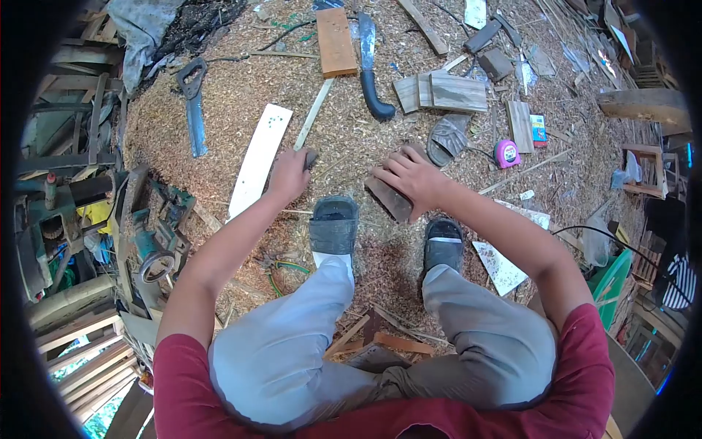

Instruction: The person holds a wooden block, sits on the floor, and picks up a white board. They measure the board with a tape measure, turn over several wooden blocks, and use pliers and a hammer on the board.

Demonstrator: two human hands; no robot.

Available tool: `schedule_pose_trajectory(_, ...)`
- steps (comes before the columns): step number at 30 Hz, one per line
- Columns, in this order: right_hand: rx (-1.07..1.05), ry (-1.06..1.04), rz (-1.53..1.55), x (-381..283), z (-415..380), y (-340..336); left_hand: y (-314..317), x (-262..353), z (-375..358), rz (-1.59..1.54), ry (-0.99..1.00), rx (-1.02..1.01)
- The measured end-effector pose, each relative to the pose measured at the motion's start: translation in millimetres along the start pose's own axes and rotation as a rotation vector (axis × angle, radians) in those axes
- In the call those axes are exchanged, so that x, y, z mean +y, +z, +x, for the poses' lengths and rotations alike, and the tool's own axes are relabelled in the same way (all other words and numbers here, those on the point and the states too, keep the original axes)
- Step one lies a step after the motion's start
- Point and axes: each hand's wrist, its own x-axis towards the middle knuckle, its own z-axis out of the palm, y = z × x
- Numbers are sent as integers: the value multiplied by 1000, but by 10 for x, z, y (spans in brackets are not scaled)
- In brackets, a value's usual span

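Low over the sawdust ground, my left hand [290,174] has its fingers wrapped round a small dark piece [311,158], close to a thin wooden strip [314,113]. A long white board [260,159] lies just left of that hand. My right hand [409,177] grips a dark wooden block [388,199] from above, its fingers bent over the upper end and the thumb at the side. The block is tilted between my two sandals, nearer the right one. A loose sandal [447,139] lies beyond my right hand.
A handsaw [194,110] lies at the upper left. Ahead are a reddish plank [336,42] and a machete [369,66]. Stacked boards [457,93], a pink tape measure [506,154] and a hammer [504,31] lie to the right. Machinery [150,252] stands at the left.
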Motion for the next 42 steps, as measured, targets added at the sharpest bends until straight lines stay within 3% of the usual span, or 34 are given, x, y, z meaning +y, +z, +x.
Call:
schedule_pose_trajectory(4, 28, 56, -128, -151, -212, 14, 45, 39, -54, -135, -72, -85)
schedule_pose_trajectory(7, 186, 149, -13, -118, -454, 67, -75, 67, -14, -160, -133, -230)
schedule_pose_trajectory(10, 437, 423, 197, -37, -673, -141, -180, 110, 21, -201, -159, -210)
schedule_pose_trajectory(11, 389, 599, 196, -21, -753, -236, -212, 104, 15, -201, -68, -106)
schedule_pose_trajectory(14, 656, 762, 282, 296, -977, -146, -271, 27, 132, -307, -62, 26)
schedule_pose_trajectory(19, 797, 1248, 1027, 751, -1296, 120, -605, 218, 276, -331, -72, 169)
schedule_pose_trajectory(22, 893, 1249, 1434, 756, -1369, 106, -746, 320, 375, -370, -66, 166)
schedule_pose_trajectory(26, 849, 1273, 1597, 613, -1334, 123, -873, 469, 446, -411, -23, 220)
schedule_pose_trajectory(30, 741, 1329, 1364, 544, -1246, 197, -1103, 494, 555, -593, -30, 300)
schedule_pose_trajectory(32, 726, 1343, 1268, 545, -1221, 236, -1135, 491, 627, -722, 81, 415)
schedule_pose_trajectory(35, 743, 1305, 1289, 464, -1154, 136, -1305, 498, 724, -779, 213, 529)
schedule_pose_trajectory(42, 707, 1332, 1232, 566, -1211, 293, -1583, 760, 794, -1009, 329, 591)
